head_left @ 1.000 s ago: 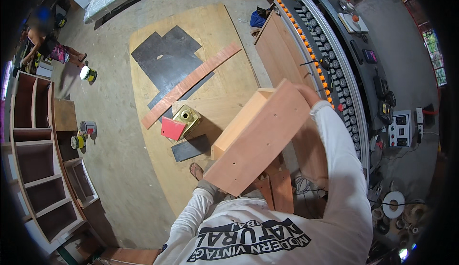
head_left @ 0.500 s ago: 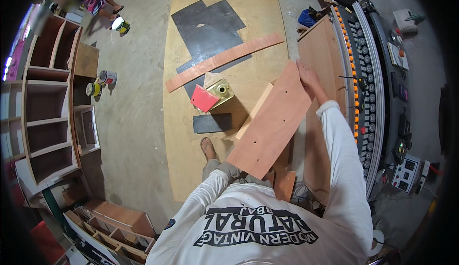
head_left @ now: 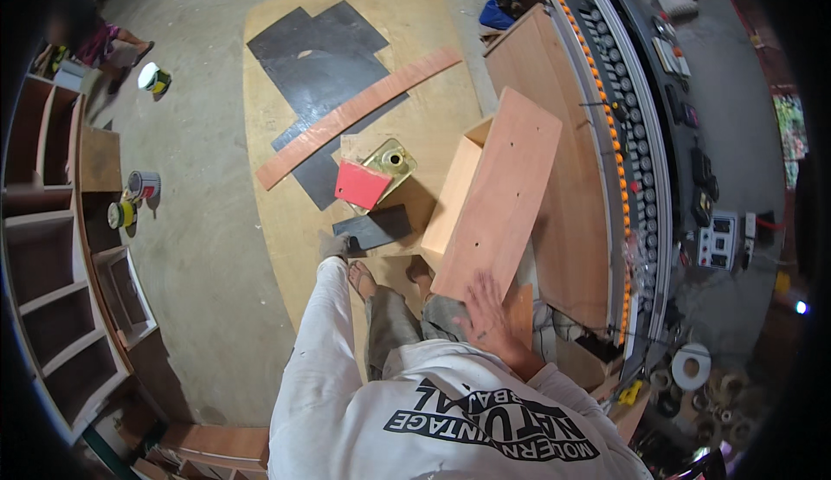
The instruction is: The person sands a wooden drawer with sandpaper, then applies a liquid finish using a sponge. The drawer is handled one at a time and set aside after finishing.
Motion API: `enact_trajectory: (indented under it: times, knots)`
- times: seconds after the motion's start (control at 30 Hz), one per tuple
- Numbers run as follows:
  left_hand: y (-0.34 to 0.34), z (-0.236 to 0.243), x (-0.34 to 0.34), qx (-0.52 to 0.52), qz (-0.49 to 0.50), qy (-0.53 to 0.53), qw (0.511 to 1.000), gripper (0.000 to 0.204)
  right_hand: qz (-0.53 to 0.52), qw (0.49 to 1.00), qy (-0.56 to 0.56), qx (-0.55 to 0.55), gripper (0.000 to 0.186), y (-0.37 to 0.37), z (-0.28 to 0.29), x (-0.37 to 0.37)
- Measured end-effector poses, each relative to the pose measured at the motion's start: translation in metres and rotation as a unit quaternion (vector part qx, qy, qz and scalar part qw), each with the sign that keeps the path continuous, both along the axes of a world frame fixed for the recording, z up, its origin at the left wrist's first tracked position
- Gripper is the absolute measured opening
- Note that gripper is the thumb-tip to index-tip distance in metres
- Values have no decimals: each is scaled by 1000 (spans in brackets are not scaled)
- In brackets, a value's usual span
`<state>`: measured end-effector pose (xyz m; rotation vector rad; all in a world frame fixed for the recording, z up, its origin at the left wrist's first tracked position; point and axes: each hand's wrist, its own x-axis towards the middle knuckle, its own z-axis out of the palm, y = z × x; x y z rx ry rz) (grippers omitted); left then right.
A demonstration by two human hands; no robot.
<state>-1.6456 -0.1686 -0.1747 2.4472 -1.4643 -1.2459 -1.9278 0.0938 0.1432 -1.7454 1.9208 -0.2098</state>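
Observation:
My left hand (head_left: 333, 244), in a grey glove, is at the near left corner of a dark grey rectangular piece (head_left: 376, 227) on the plywood sheet; its fingers are too indistinct to show a grip. My bare right hand (head_left: 487, 314) rests with spread fingers on the near end of a reddish wooden panel (head_left: 511, 186). Several small dark holes run along this panel, which forms one face of a long wooden box (head_left: 459, 190) tilted in front of me. Beyond the dark piece stands a rectangular metal can (head_left: 401, 171), partly covered by a red flat piece (head_left: 362, 185).
Plywood (head_left: 281, 73) underlies large dark sheets (head_left: 342, 60) crossed by a wooden strip (head_left: 363, 115). Open shelving (head_left: 65, 285) and paint cans (head_left: 144, 184) are at left. A roller rail (head_left: 597, 99) and a tool-covered bench (head_left: 692, 134) line the right. Another person (head_left: 99, 43) is at far left.
My right hand has gone from the far end of the panel to its near end. My left hand has come out from behind the box to the dark piece. The view has shifted.

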Motion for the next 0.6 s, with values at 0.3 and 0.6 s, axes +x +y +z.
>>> enact_trajectory:
  times: [0.3,0.6]
  knots:
    - [22,95,80,85,96,424,896,5,-48,978,-148,-141,41,-17,16,87]
    - [6,311,109,47,-47,550,832,45,37,973,-59,-219,73,-98,58,157]
